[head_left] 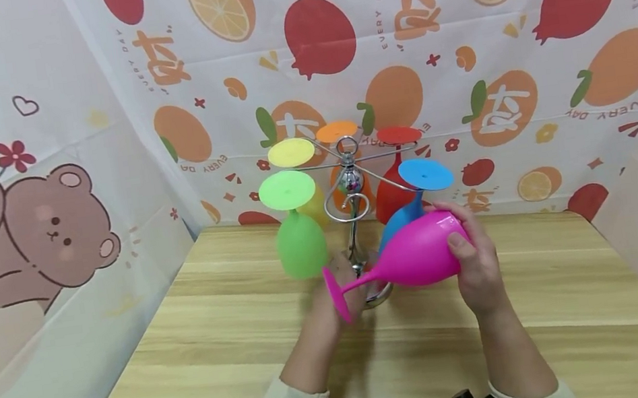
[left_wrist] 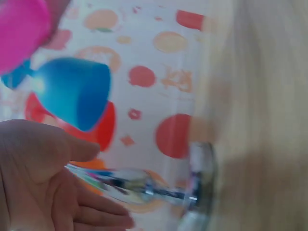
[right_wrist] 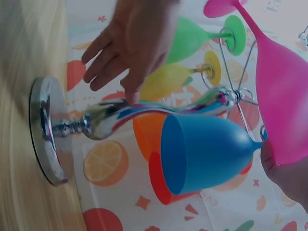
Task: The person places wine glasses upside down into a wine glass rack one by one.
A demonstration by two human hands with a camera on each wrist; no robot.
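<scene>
My right hand (head_left: 477,262) grips a pink plastic goblet (head_left: 421,251) round the bowl near its rim; the goblet lies tilted on its side in the air, foot toward the left. Beside the chrome stem of a goblet stand (right_wrist: 103,120) is my left hand (right_wrist: 137,41), its fingers straight and the palm showing in the left wrist view. In the head view the pink foot partly covers that hand. A blue goblet (right_wrist: 211,154) hangs upside down from the stand, just behind the pink one.
Green (head_left: 301,246), yellow (head_left: 291,153), orange (head_left: 337,131) and red (head_left: 399,135) goblets also hang by their feet from the wire arms. The round chrome base (right_wrist: 48,130) stands on a wood-grain table (head_left: 206,351), with a fruit-print cloth (head_left: 383,47) behind.
</scene>
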